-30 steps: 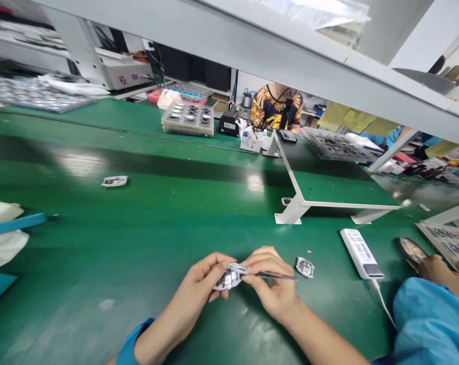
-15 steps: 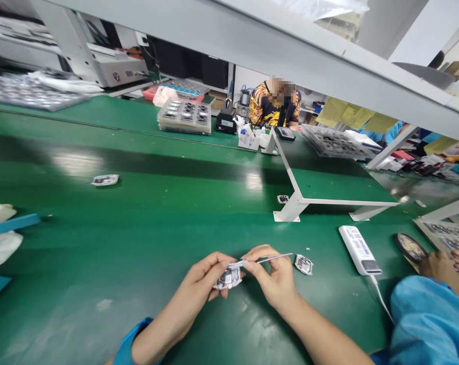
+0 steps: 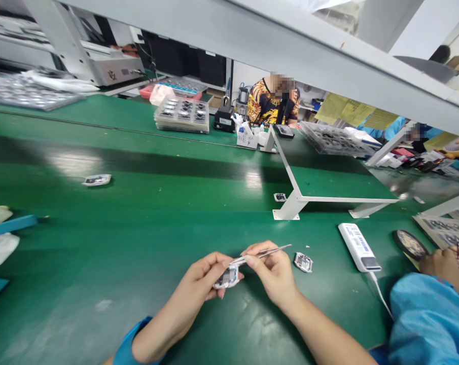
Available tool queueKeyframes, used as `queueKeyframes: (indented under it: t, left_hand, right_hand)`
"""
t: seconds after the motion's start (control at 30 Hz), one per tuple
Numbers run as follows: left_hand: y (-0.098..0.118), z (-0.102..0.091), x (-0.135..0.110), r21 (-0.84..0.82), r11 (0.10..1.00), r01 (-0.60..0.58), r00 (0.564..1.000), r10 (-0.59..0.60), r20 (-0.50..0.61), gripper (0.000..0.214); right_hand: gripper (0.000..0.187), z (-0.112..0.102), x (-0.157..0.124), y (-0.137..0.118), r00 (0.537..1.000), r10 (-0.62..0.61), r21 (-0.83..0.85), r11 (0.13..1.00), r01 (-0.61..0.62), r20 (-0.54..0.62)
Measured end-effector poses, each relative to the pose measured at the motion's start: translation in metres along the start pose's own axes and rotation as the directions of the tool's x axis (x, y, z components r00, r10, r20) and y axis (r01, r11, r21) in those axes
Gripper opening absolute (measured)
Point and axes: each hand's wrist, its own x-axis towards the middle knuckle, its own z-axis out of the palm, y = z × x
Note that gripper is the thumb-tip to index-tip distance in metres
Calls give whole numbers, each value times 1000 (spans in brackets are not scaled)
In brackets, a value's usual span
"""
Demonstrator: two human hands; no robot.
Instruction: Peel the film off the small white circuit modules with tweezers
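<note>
Workpiece: small white-edged circuit module (image 3: 227,278), held just above the green tabletop (image 3: 100,243), close to the person's side and well apart from the far edge. Long axis tilted, running lower left to upper right in the head view. Dark component face turned upward.

Left hand (image 3: 197,284): grip pressed together, thumb and fingers pinching the module. This is the nearer hand, with the module at its fingertips.

Right hand (image 3: 271,271): grip pinching steel tweezers (image 3: 261,254) between thumb and fingers, and just beside the module's right end.

Tweezers orientation: pointed end appears to be toward the module, at its upper edge; contact cannot be told. Shaft runs up and right, past the right hand, at a shallower slant than the module.

Tabletop items: second circuit module (image 3: 303,262), just right of the right hand; white power bank (image 3: 358,247) farther right, with white cable (image 3: 379,296); lone module (image 3: 97,180) toward the far side.

Far bench: clear tray of modules (image 3: 181,115).

Neighbouring person: separate hand (image 3: 442,268) at right edge; blue sleeve (image 3: 423,324) in the right foreground.
</note>
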Motion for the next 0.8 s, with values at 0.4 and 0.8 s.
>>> queueKeyframes:
  t: [0.4, 0.8]
  left_hand:
    - [-3, 0, 1, -8, 1000, -21, 1000, 21, -17, 43]
    - [-8, -4, 3, 95, 991, -94, 995, 91, 30, 44]
  right_hand:
    - [2, 0, -2, -10, 966, -242, -258, 931, 257, 90]
    - [1, 2, -1, -7, 984, -179, -137, 974, 178, 8]
